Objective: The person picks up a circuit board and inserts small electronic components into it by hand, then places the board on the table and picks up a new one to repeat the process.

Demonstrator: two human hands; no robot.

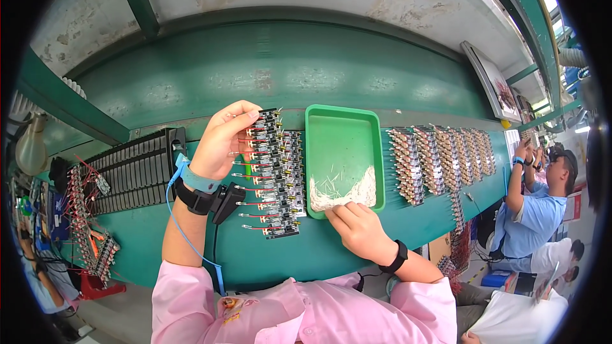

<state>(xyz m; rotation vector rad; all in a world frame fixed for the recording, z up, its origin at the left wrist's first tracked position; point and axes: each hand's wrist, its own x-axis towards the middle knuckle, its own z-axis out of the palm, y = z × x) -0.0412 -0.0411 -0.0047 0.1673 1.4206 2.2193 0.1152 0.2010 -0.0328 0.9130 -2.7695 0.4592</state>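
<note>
My left hand (pixel 223 139) is closed on the far end of a long circuit board strip (pixel 273 181). Black board sections run down the strip, with short red wires sticking out on its left side. Close beside it on the right lies a second, similar strip (pixel 294 172). My right hand (pixel 362 232) rests at the near edge of a green plastic tray (pixel 344 130), fingers bent together against a heap of thin white sticks or tubes (pixel 357 190). Whatever the fingertips pinch there is hidden.
Rows of wired board strips (pixel 446 153) lie right of the tray. To the left stand a black slotted rack (pixel 131 175) and a tangle of red-wired boards (pixel 83 216). A blue coiled cord (pixel 171 197) runs from my left wristband. A co-worker in blue (pixel 529 210) works at the far right.
</note>
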